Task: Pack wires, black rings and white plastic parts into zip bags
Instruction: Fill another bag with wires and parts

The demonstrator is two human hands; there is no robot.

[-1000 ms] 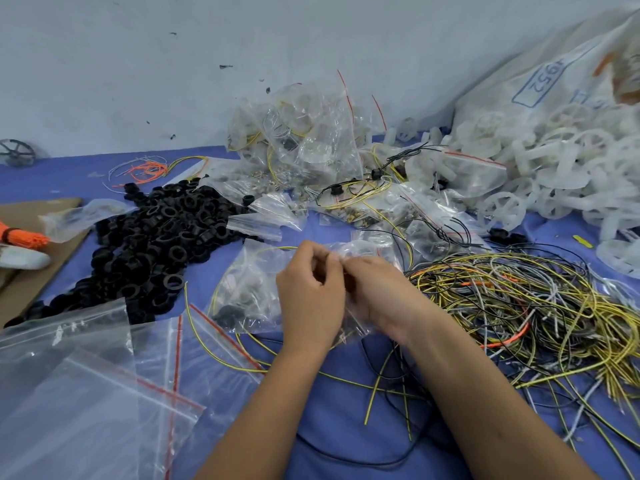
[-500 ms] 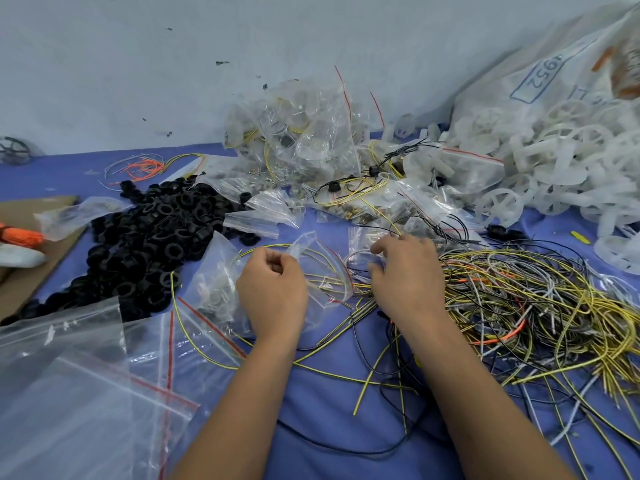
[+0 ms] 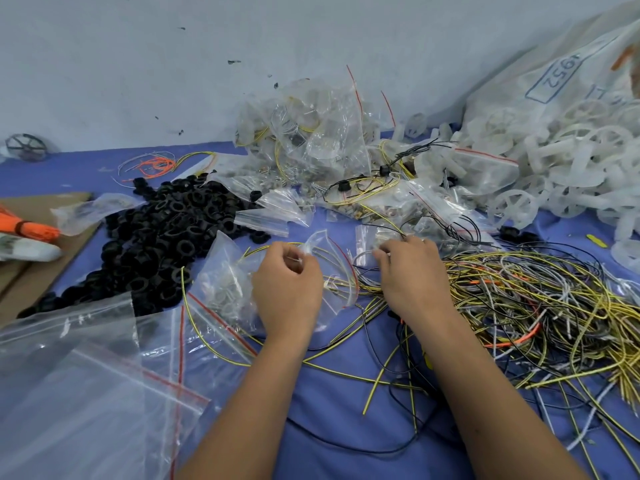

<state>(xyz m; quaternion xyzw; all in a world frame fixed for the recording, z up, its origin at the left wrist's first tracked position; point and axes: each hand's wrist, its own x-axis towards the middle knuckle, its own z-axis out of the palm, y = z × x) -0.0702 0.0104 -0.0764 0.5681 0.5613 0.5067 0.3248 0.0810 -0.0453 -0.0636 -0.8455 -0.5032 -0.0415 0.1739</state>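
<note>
Far left: flat clear zip bags point(image 3: 86, 382), red seal strips, beside matte black rings point(image 3: 166, 233) heaped on the blue tabletop point(image 3: 332, 410). Left hand point(image 3: 287, 292), fingers curled, pinches a crinkled zip bag point(image 3: 221, 285) holding yellow wire. Right hand point(image 3: 412, 275), fingers bent, digs into tangled wires point(image 3: 526, 306); a second ago both hands met on the bag. White plastic parts point(image 3: 561, 168) far right.

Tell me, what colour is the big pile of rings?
Black; the rings show clearly in the head view.
</note>
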